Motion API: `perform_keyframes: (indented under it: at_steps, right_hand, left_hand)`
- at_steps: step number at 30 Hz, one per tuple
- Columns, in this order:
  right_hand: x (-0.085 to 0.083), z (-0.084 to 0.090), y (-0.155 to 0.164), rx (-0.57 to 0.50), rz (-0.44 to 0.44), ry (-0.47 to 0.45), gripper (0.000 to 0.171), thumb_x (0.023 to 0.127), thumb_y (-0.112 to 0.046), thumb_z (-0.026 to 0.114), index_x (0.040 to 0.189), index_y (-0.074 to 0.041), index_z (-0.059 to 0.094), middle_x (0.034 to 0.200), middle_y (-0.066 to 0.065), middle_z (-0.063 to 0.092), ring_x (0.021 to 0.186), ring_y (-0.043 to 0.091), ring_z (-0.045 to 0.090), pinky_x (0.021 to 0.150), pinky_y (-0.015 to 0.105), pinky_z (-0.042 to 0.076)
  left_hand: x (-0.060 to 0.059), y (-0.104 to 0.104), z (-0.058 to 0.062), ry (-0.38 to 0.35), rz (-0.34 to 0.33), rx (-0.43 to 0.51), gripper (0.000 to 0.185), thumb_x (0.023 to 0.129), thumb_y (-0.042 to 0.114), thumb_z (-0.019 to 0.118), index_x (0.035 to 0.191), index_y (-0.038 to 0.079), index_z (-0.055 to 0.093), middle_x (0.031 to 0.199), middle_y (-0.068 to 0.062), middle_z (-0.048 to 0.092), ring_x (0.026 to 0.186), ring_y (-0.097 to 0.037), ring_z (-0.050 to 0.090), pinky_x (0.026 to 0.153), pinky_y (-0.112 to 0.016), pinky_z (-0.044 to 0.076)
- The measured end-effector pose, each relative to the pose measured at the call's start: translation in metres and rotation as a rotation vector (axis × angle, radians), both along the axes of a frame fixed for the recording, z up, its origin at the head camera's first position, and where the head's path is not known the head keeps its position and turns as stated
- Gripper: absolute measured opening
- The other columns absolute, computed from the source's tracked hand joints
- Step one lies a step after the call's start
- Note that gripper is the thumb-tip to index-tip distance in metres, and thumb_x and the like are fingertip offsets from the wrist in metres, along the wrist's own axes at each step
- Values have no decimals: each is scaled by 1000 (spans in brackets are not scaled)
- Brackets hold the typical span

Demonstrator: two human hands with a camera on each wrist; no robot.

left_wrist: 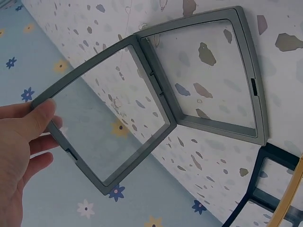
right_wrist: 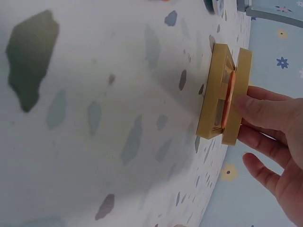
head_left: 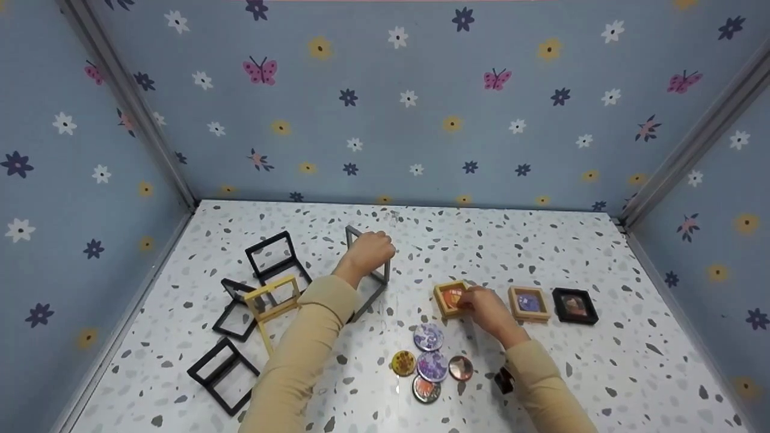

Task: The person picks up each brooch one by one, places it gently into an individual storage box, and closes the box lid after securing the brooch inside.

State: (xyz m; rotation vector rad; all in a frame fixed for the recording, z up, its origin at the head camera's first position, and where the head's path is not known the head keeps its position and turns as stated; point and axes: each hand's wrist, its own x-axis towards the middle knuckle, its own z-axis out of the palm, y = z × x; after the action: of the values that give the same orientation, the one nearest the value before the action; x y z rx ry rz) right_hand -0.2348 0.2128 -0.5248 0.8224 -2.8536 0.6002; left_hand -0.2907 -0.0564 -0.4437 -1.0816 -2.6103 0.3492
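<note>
My left hand point(head_left: 368, 254) pinches the edge of a grey hinged display frame point(left_wrist: 154, 137). One clear-windowed half is raised in its fingers, and the other half lies on the tabletop. To the right, my right hand point(head_left: 492, 310) grips one half of a small yellow display frame point(right_wrist: 216, 90) between thumb and fingers. An orange disc point(right_wrist: 229, 100) shows between that frame's two halves, which stand slightly apart at one side. Beside the right hand lie a light-wood-coloured frame point(head_left: 545, 314) around a purple disc point(head_left: 529, 302) and a black frame point(head_left: 592, 314) around a brownish disc point(head_left: 575, 305).
Several opened black frames point(head_left: 231, 402) and a yellow one point(head_left: 269, 313) lie at the left. Nearer the front, purple discs point(head_left: 428, 337), a sunflower-patterned disc point(head_left: 403, 363) and other round pieces sit together. A small dark object point(head_left: 504, 381) is partly behind the right sleeve. Flowered panels point(head_left: 415, 120) enclose the table.
</note>
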Motion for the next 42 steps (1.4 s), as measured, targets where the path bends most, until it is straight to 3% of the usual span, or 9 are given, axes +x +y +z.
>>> perform_keyframes:
  at_steps: [12, 24, 32, 42]
  right_hand:
    - [9, -2, 18, 4, -111, -34, 11, 72, 4, 68, 78, -6, 69, 75, 3, 61, 72, 19, 58, 69, 34, 48]
    - [12, -3, 31, -36, -120, -35, 13, 71, 6, 67, 78, -4, 70, 77, 5, 62, 75, 21, 58, 71, 35, 48]
    - [14, -1, 35, -40, -189, -132, 15, 72, 6, 66, 81, -5, 69, 81, 5, 62, 78, 21, 58, 74, 35, 48]
    - [14, -1, 41, -19, -231, -152, 15, 71, 5, 67, 82, -6, 69, 78, 4, 59, 74, 19, 57, 72, 35, 48]
  left_hand:
    - [4, 1, -1, 8, 28, 23, 14, 81, 4, 60, 74, 11, 70, 70, -3, 63, 68, -17, 58, 58, -28, 50]
    - [9, -2, -1, -60, 84, 9, 12, 80, 1, 62, 78, 10, 70, 71, -4, 62, 68, -17, 57, 59, -27, 50]
    - [16, -2, 3, -76, 127, 37, 12, 78, 0, 63, 77, 11, 70, 70, -4, 63, 65, -17, 58, 59, -28, 50]
    - [23, -3, 9, -169, 211, 55, 6, 81, 5, 62, 81, 8, 68, 75, -6, 62, 66, -18, 59, 62, -29, 50]
